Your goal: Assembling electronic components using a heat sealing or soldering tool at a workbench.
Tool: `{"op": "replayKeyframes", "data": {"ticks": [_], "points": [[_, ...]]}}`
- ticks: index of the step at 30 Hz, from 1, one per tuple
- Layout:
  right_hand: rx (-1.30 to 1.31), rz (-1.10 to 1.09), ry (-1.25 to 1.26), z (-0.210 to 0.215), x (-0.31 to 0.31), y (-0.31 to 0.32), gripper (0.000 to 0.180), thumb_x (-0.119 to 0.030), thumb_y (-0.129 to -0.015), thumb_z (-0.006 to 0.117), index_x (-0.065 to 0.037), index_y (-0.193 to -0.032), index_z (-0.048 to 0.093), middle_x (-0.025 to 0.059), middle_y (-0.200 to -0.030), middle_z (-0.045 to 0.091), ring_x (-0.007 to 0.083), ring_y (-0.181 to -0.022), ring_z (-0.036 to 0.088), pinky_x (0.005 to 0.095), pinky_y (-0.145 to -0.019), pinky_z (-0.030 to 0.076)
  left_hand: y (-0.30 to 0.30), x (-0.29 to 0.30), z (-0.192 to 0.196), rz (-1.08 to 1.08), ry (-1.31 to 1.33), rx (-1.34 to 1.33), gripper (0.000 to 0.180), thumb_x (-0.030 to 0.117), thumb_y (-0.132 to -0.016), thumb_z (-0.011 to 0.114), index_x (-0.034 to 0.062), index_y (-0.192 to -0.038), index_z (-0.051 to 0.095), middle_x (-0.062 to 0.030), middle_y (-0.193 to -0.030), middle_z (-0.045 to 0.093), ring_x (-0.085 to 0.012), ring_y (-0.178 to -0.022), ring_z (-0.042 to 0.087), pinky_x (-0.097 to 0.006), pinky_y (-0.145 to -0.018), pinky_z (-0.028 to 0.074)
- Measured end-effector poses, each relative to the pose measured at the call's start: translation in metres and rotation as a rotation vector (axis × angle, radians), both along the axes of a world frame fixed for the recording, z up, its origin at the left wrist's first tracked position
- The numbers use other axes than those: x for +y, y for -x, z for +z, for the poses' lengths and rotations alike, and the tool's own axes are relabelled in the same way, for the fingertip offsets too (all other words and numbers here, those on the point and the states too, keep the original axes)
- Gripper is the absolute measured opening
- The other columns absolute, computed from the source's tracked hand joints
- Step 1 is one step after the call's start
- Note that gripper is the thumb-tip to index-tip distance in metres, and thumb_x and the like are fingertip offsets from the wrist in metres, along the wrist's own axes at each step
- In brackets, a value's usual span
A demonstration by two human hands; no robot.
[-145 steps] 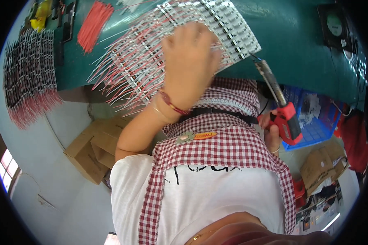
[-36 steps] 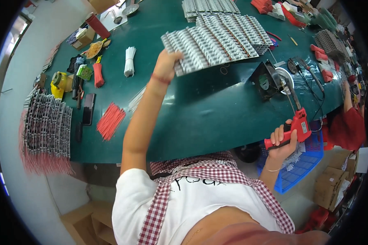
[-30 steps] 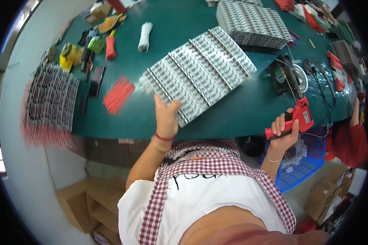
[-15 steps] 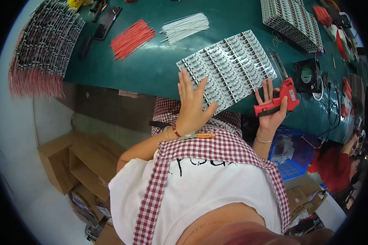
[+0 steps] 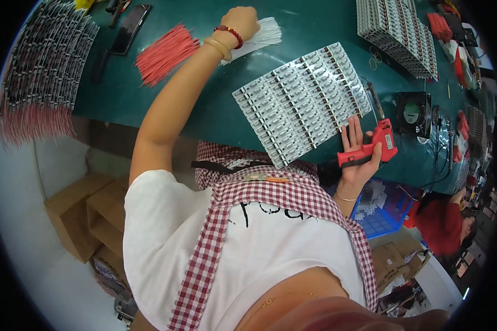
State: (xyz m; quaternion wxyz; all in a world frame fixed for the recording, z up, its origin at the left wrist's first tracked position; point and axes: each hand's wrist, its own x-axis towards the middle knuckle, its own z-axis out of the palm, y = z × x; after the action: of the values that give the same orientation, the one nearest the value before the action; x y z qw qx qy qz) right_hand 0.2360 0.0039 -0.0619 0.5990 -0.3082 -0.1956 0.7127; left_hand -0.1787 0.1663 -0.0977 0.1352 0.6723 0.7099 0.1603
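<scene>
My left hand (image 5: 242, 23) is stretched far out over the left end of a bundle of white wires (image 5: 268, 34). Its fingers are curled in, and their tips are hidden. In my right hand (image 5: 359, 160) lies a red soldering gun (image 5: 385, 140), the thumb over its grip and the other fingers extended towards the panel. The gun's metal tip points away from me, beside the right edge of a panel of small circuit boards (image 5: 303, 102). This panel lies at a slant on the green table, its near corner close to my apron.
Red wires (image 5: 165, 54) lie left of the white ones. Further left are a phone (image 5: 131, 28) and a thick pile of wired boards (image 5: 41, 66). Stacked panels (image 5: 397, 38) stand at the far right, near a black fan (image 5: 414, 114). A blue crate (image 5: 378, 212) sits below the table.
My left hand has left the panel and reached forward to the white wires. My right hand, still with the soldering gun, has shifted slightly nearer to me.
</scene>
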Motion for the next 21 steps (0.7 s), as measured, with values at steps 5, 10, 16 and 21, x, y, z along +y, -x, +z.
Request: {"op": "replayKeyframes", "data": {"ticks": [5,10,16,21], "points": [[-0.059,0.046,0.014,0.014,0.009,-0.003,0.038,-0.039,-0.097,0.059,-0.006,-0.117,0.057,0.0364,-0.151,0.036,0.0484,-0.145,0.033,0.0643,-0.118,0.026,0.011,0.000,-0.015,0.021,-0.110,-0.087,0.025,0.021,-0.086,0.067,0.0027,-0.102,0.073,-0.0216,-0.095,0.071,-0.0401,-0.090,0.068,-0.046,-0.083,0.054],[-0.082,0.061,0.013,0.022,0.011,-0.004,0.039,-0.040,-0.097,0.059,-0.006,-0.115,0.058,0.0364,-0.151,0.036,0.0488,-0.145,0.031,0.0671,-0.117,0.026,0.006,-0.022,0.043,0.104,-0.209,-0.034,0.023,0.017,-0.092,0.064,0.0005,-0.105,0.073,-0.0179,-0.089,0.074,-0.0309,-0.083,0.071,-0.039,-0.077,0.055],[-0.041,0.082,-0.005,0.021,0.008,-0.009,0.037,-0.038,-0.098,0.058,-0.006,-0.115,0.058,0.0367,-0.152,0.034,0.0487,-0.147,0.029,0.0671,-0.117,0.025,-0.034,-0.100,0.086,0.357,-0.532,-0.987,0.024,0.015,-0.100,0.059,-0.0028,-0.113,0.071,-0.0099,-0.092,0.074,-0.0163,-0.080,0.069,-0.029,-0.074,0.054],[-0.050,0.118,0.034,0.020,0.002,-0.005,0.036,-0.037,-0.099,0.057,-0.006,-0.117,0.057,0.0338,-0.153,0.036,0.0445,-0.148,0.028,0.0681,-0.117,0.026,-0.065,-0.134,0.027,0.304,-0.720,-1.259,0.029,0.014,-0.103,0.058,-0.0043,-0.125,0.064,-0.0067,-0.099,0.069,-0.0123,-0.083,0.065,-0.026,-0.079,0.053]]}}
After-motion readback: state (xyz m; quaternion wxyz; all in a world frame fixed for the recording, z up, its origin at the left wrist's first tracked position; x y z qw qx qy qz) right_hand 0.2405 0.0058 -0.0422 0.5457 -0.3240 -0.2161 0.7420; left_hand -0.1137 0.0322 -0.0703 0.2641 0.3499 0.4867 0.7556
